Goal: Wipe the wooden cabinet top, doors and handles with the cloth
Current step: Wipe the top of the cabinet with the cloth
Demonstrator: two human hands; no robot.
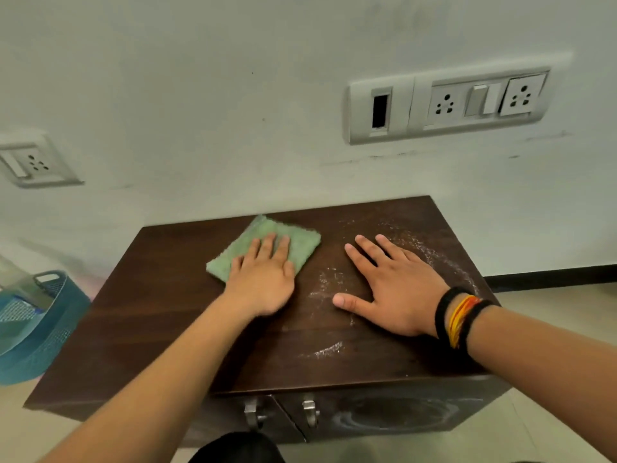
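Observation:
A dark wooden cabinet top [150,315] fills the middle of the head view, against a white wall. A green cloth [267,233] lies flat on it near the back. My left hand [263,279] presses palm-down on the cloth's near half, fingers together. My right hand [394,289] rests flat on the bare wood to the right, fingers spread, holding nothing. White dust streaks [427,253] cover the top's right part and lie around that hand. Below the front edge are two doors [400,412] with two metal handles [253,412] [310,412] side by side.
A blue mesh plastic basket [33,332] stands on the floor left of the cabinet. Socket and switch plates are on the wall at upper right [447,103] and far left [33,162]. Pale tiled floor [551,329] lies to the right. A dark knee shows at bottom centre.

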